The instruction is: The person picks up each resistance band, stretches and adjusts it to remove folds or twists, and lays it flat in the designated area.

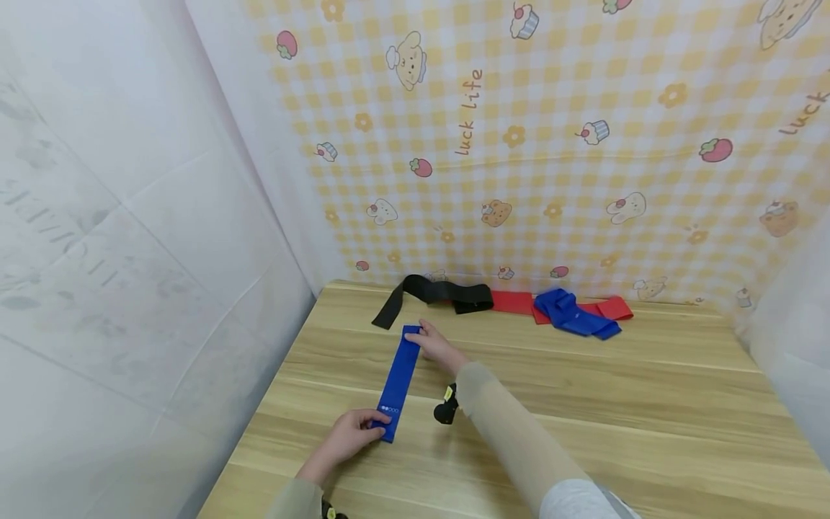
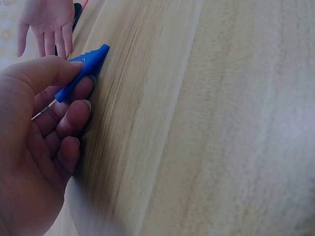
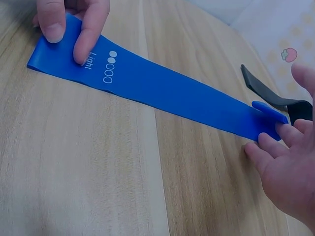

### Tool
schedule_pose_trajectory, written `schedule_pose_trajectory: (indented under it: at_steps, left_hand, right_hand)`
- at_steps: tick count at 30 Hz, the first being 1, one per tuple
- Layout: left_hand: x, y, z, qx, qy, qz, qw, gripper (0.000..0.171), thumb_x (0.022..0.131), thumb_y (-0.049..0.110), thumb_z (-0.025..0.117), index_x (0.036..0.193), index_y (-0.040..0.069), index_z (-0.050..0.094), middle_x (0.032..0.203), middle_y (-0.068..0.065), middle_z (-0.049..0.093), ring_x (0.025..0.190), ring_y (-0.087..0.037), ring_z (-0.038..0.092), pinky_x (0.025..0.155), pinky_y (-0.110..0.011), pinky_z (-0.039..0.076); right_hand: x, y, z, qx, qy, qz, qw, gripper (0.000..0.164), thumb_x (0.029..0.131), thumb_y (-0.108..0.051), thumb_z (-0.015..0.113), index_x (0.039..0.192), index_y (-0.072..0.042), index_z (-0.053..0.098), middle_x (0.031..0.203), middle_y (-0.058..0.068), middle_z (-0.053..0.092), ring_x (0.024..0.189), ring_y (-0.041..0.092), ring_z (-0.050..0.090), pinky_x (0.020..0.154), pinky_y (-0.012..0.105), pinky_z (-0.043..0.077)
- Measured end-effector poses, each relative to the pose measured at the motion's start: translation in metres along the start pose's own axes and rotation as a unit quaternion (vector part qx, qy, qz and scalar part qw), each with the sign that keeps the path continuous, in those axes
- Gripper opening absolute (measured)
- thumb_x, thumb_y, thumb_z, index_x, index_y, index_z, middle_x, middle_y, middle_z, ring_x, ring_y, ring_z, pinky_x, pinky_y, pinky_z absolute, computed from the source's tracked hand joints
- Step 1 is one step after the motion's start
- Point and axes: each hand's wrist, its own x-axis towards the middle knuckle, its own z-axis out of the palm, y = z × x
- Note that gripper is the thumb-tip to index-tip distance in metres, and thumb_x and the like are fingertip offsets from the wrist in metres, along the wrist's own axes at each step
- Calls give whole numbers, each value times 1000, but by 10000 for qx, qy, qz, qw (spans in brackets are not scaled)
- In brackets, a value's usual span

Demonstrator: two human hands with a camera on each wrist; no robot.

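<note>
A flat blue resistance band point(image 1: 400, 371), printed "Light" with a row of dots, stretches lengthwise over the wooden table between both hands. Its near end is pinched by my left hand point(image 1: 353, 435), thumb on top and index finger beneath in the left wrist view. At the far end, my right hand point(image 1: 439, 347) touches the band with its fingertips. The right wrist view shows that hand's fingers point(image 3: 268, 147) extended, its thumb raised apart from the band, and the band's far edge curled up beside them.
Along the back of the table lie a black band point(image 1: 447, 290), a red band point(image 1: 512, 302) and another blue band point(image 1: 570, 316) across the red. A patterned cloth point(image 1: 480, 180) hangs behind; a white sheet point(image 1: 149, 238) borders the left side.
</note>
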Motion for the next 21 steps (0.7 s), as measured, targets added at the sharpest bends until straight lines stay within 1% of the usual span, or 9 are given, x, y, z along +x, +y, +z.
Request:
schedule_pose_trajectory:
  at_steps: [4,7,13,17,21]
  left_hand:
    - [0,-1,-1,-45,-46,-52,10000,17,88,15,71,103,9,74,73,4,53,63,-9,47,55,-22,40]
    - [1,-2,-1,-44,-126,-77,9999,16,87,16,72,102,10,74,73,4,53,64,-10,47,55,-23,40]
    - [1,-1,0,-34,-274,-202,9994,16,87,19,72,101,11,74,72,3,53,65,-13,47,56,-24,38]
    - [1,0,1,-12,-288,-185,9994,16,88,19,72,101,11,74,74,2,54,66,-14,48,56,-24,39]
    - [0,2,0,0,-274,-164,9995,16,88,19,71,101,11,74,71,3,53,62,-11,46,54,-23,38]
  right_hand:
    - [2,1,0,100,18,-97,9999,82,96,-34,60,155,-6,11,158,23,12,145,35,15,107,54,31]
    - [2,0,-1,281,-15,-91,9996,79,98,-29,57,155,-5,9,159,22,11,145,35,13,109,56,27]
    - [-10,-7,-4,228,-139,-106,9996,77,100,-29,53,155,-3,6,159,21,12,145,35,14,111,55,24]
    - [-14,-7,-5,88,-131,-146,9998,75,101,-32,52,154,-2,10,158,23,15,144,37,17,110,54,26]
    - [-7,1,-7,-7,-51,-101,9999,70,100,-36,52,153,-2,19,156,19,22,142,37,24,110,51,29]
